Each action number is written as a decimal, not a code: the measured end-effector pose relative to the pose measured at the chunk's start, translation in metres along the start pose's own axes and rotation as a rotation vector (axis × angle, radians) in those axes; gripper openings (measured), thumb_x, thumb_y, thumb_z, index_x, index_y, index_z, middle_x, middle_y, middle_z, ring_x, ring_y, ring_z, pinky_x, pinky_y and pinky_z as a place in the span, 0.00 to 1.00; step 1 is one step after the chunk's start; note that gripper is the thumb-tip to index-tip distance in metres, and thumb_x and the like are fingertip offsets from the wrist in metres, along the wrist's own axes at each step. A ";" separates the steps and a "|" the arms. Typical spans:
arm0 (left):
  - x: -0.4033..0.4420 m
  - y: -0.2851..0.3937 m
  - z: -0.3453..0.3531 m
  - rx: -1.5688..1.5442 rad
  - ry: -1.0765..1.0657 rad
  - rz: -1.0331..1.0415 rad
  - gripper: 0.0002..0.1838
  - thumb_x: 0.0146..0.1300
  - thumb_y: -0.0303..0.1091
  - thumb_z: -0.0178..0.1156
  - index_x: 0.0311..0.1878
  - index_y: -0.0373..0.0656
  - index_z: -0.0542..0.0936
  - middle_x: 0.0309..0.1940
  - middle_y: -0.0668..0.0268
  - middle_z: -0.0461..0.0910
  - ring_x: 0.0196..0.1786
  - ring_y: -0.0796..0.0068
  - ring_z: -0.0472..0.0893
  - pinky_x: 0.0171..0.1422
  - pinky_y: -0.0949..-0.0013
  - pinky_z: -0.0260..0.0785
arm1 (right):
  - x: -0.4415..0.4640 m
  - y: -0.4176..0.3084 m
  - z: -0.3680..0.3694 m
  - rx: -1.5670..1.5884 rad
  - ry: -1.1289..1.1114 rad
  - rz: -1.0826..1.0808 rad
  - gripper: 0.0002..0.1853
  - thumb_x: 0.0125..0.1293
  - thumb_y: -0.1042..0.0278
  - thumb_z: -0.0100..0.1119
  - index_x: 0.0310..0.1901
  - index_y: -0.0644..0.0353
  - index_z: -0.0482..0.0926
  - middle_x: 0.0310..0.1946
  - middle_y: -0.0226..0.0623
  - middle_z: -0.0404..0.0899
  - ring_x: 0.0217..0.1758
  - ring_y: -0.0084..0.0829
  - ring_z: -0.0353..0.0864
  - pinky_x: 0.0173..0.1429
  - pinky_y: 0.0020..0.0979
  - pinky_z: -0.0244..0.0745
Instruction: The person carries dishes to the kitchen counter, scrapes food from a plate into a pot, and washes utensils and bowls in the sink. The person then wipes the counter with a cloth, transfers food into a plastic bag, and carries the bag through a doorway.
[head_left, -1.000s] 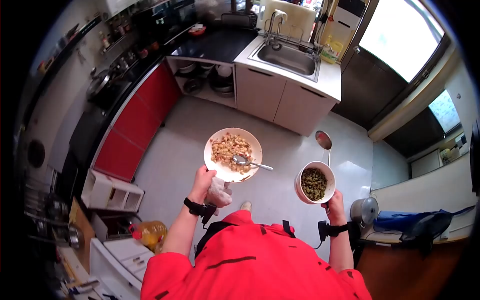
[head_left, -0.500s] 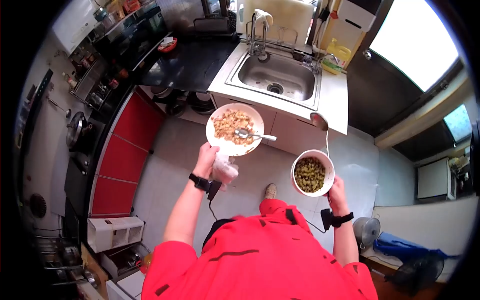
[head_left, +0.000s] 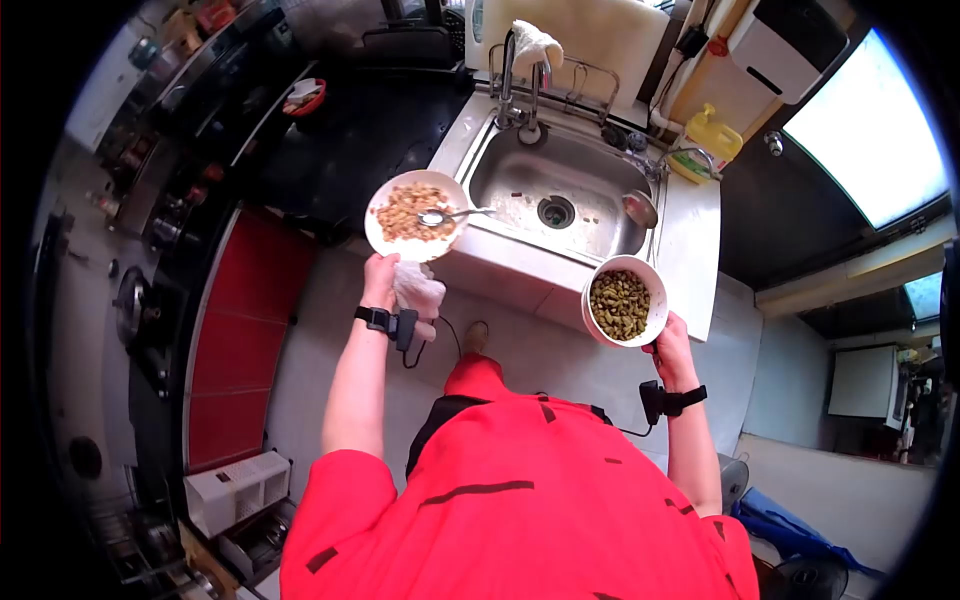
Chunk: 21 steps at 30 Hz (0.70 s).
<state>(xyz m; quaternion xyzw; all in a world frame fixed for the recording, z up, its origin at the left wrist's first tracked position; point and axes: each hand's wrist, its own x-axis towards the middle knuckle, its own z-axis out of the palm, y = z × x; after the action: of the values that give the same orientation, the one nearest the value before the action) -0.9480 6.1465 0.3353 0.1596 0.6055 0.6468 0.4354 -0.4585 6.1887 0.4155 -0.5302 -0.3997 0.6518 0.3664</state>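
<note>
My left hand (head_left: 381, 283) is closed on the near rim of a white plate (head_left: 383, 245). Chopped light-brown food (head_left: 410, 210) lies on the plate, with a metal spoon (head_left: 436, 217) resting across it. A crumpled whitish cloth (head_left: 420, 292) hangs beside that hand. My right hand (head_left: 674, 352) grips a deep white bowl (head_left: 656, 290) at its right side, and green diced food (head_left: 619, 304) fills much of it. Just beyond the bowl, a ladle (head_left: 640, 209) extends over the sink's right side; where its handle ends is hidden.
Ahead is a metal sink (head_left: 490, 185) with a faucet (head_left: 507, 100) and a cloth (head_left: 538, 45) draped over it. Small scraps lie near the drain (head_left: 556, 211). A yellow bottle (head_left: 708, 140) stands right of it. Left are a black counter (head_left: 350, 140) and red cabinets (head_left: 245, 340).
I have come closer to the sink. The plate has moved left and up in view, the bowl also up, and the ladle head now reaches over the basin.
</note>
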 end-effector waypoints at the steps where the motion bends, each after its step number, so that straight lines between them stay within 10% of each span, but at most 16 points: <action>1: 0.025 0.005 -0.005 0.003 0.035 0.012 0.13 0.55 0.23 0.54 0.45 0.31 0.76 0.38 0.58 0.80 0.37 0.66 0.81 0.42 0.66 0.73 | 0.015 -0.001 0.009 0.001 0.013 0.007 0.07 0.63 0.72 0.52 0.40 0.63 0.77 0.23 0.28 0.77 0.17 0.15 0.69 0.19 0.18 0.61; 15: 0.282 0.034 -0.036 -0.116 0.054 -0.216 0.12 0.57 0.23 0.53 0.45 0.30 0.75 0.40 0.58 0.79 0.40 0.63 0.81 0.45 0.64 0.73 | 0.203 0.010 0.139 0.094 0.275 0.142 0.07 0.65 0.69 0.52 0.35 0.63 0.75 0.18 0.28 0.72 0.13 0.17 0.64 0.15 0.20 0.57; 21: 0.293 0.049 -0.026 -0.096 -0.058 -0.336 0.17 0.66 0.40 0.54 0.45 0.32 0.75 0.37 0.59 0.79 0.39 0.65 0.81 0.45 0.64 0.74 | 0.252 0.023 0.161 0.107 0.273 0.190 0.05 0.64 0.73 0.51 0.38 0.63 0.75 0.21 0.29 0.74 0.15 0.17 0.66 0.17 0.19 0.58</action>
<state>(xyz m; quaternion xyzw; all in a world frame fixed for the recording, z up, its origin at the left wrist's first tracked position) -1.1528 6.3568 0.2811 0.0537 0.5793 0.5883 0.5616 -0.6606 6.3849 0.3130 -0.6290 -0.2589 0.6258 0.3818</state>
